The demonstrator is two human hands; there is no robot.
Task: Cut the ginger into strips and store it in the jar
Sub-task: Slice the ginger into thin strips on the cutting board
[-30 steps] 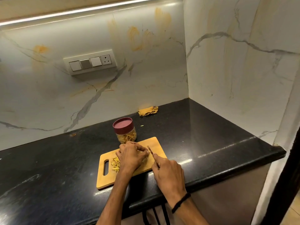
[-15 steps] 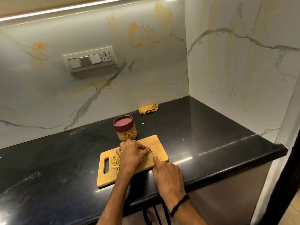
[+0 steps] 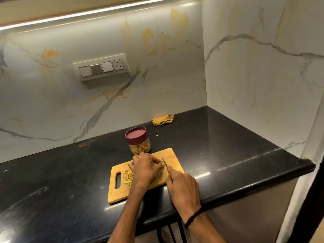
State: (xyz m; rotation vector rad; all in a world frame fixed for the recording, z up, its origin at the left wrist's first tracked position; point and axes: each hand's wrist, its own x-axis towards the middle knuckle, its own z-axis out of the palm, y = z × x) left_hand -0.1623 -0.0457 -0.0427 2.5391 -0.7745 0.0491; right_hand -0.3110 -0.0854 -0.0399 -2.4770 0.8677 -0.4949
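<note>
Ginger strips (image 3: pixel 128 177) lie piled near the handle end of the cutting board (image 3: pixel 175 155), out of the way, with more in the closed jar (image 3: pixel 135 135) just past its far edge. The left hand (image 3: pixel 146 168) curls over what is probably a hidden ginger piece to keep it still. The right hand (image 3: pixel 182 185) grips the knife (image 3: pixel 164 161), whose blade shows more than half a second ago.

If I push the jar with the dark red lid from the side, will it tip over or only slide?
The jar looks short and wide, so it would probably slide on the glossy black counter rather than tip. It seems to be clear plastic holding only ginger strips, so likely light. Its lid is on, so little should spill.
</note>
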